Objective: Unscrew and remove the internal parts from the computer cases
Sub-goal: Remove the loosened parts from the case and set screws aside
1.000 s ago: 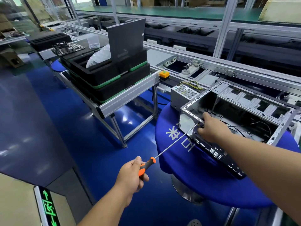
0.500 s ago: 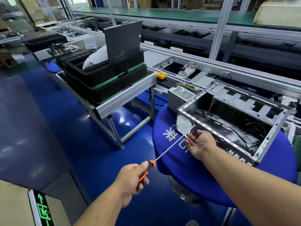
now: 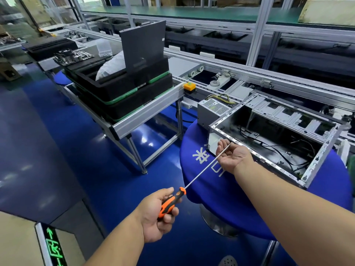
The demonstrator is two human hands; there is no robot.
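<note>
An open metal computer case (image 3: 317, 160) lies on its side on a round blue table (image 3: 211, 189), with black cables inside it. My left hand (image 3: 159, 210) grips the orange and black handle of a long screwdriver (image 3: 199, 173). The thin shaft runs up and right, and its tip lies over the palm of my right hand (image 3: 232, 156). That hand is turned palm up with loosely curled fingers, just in front of the case's near rim. A grey power supply (image 3: 211, 110) with yellow wires stands behind the case's left corner.
Stacked black foam trays (image 3: 123, 93) with a dark upright panel (image 3: 142, 47) sit on an aluminium conveyor stand (image 3: 146, 114) to the left. A yellow button box (image 3: 189, 86) is at the stand's end. A conveyor line runs behind the case. The floor is blue.
My right hand came off the case's near rim, turned palm up and now lies under the screwdriver tip. The case has tipped and its black front edge no longer shows.
</note>
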